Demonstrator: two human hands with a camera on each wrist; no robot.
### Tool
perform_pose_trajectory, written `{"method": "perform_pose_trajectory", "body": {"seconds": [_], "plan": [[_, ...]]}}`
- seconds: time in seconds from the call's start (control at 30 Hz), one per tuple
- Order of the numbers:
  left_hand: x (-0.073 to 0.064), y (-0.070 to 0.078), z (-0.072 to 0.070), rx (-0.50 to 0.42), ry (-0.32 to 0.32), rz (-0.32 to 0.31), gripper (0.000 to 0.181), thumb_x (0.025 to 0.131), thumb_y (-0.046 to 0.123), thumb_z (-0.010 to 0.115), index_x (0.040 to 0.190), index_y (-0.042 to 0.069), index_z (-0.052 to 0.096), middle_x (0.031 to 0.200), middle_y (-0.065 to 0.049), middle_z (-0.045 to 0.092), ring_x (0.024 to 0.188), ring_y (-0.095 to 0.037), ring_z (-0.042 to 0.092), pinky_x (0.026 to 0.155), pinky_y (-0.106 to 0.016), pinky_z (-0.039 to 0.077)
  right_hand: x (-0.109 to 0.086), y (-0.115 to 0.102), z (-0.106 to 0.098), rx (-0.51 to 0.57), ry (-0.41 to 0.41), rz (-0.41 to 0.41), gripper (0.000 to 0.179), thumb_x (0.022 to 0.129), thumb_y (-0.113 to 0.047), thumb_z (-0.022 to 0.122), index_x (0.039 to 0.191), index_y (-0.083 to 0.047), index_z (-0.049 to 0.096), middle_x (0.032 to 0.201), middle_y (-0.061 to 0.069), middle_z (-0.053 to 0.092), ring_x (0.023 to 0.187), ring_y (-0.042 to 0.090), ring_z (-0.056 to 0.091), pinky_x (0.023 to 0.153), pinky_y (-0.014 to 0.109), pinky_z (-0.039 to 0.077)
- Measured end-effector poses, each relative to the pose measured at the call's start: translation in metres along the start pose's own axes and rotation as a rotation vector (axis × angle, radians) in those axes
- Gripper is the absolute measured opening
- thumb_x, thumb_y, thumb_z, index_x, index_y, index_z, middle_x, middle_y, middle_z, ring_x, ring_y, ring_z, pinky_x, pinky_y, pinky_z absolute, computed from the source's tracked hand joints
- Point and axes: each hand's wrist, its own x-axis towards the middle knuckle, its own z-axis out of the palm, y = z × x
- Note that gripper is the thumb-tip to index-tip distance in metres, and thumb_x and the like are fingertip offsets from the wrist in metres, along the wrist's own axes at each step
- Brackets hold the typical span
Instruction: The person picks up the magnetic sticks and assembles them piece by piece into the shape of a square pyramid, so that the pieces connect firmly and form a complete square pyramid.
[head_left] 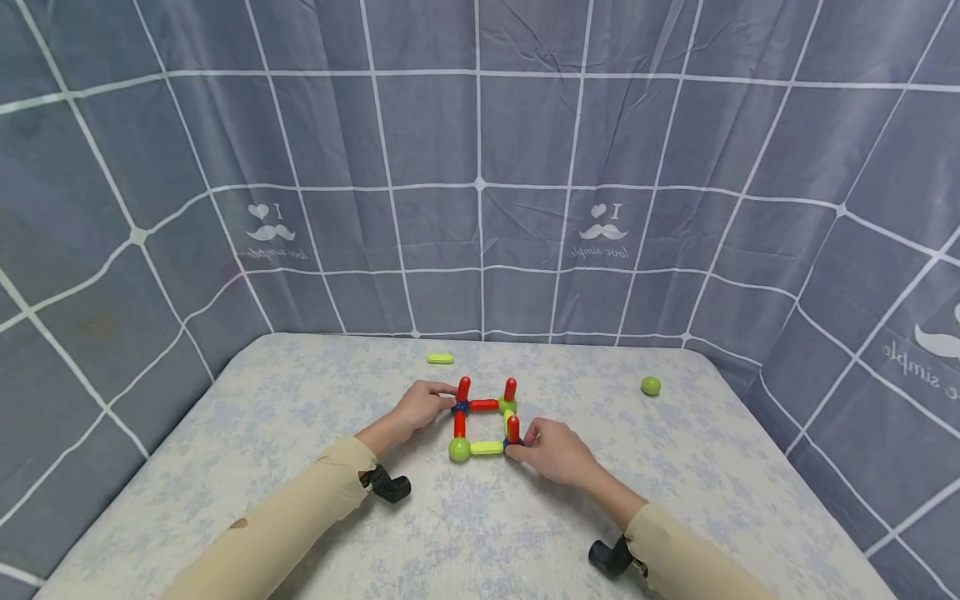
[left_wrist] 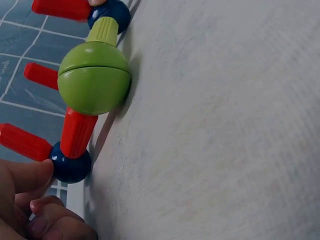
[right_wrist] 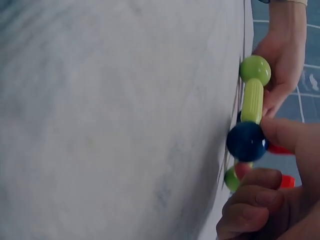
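Note:
A square frame of balls and rods lies on the table. Its near-left corner is a green ball (head_left: 459,450) with no upright rod. A yellow-green rod (head_left: 487,447) joins it to the near-right blue ball (right_wrist: 247,142), and a red rod (left_wrist: 79,132) to the far-left blue ball (left_wrist: 71,165). At the far-right corner sits another green ball (head_left: 507,406). Red rods stand upright on the other three corners. My left hand (head_left: 420,408) pinches the far-left blue ball, its thumb against the side. With thumb and fingers, my right hand (head_left: 558,451) grips the near-right blue ball.
A loose yellow-green rod (head_left: 440,358) lies at the back of the table, beyond the frame. Off to the right rests a single green ball (head_left: 651,386). A grey grid-patterned curtain (head_left: 525,133) hangs around the back and sides of the pale table (head_left: 360,525).

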Motion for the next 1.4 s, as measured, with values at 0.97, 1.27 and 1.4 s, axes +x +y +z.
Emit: {"method": "perform_pose_trajectory", "body": {"seconds": [0.97,1.27,1.4], "plan": [[0.009,-0.001,0.000,-0.054,-0.060,0.012,0.033,0.097,0.012,0.063,0.129,0.012,0.070,0.048,0.004,0.034,0.041,-0.011,0.029,0.043,-0.025,0.028,0.083,0.032,-0.019,0.492,-0.242,0.005,0.052,0.096,-0.026,0.067,0.145,-0.017,0.055,0.058,0.000,0.041,0.046,0.014,0.027,0.044,0.028,0.029],[0.006,0.000,-0.001,-0.070,-0.075,0.029,0.032,0.098,0.011,0.061,0.129,0.010,0.069,0.050,0.005,0.033,0.040,-0.010,0.025,0.042,-0.024,0.026,0.086,0.034,-0.017,0.416,-0.209,-0.014,0.049,0.095,-0.029,0.068,0.143,-0.021,0.059,0.049,-0.004,0.029,0.041,0.012,0.017,0.040,0.026,0.023],[0.007,-0.001,-0.002,-0.070,-0.077,0.046,0.032,0.098,0.011,0.060,0.129,0.008,0.069,0.049,0.006,0.034,0.040,-0.009,0.026,0.042,-0.023,0.026,0.085,0.033,-0.017,0.427,-0.210,0.001,0.048,0.095,-0.029,0.069,0.142,-0.022,0.060,0.049,-0.004,0.029,0.042,0.012,0.016,0.040,0.026,0.022]]}}
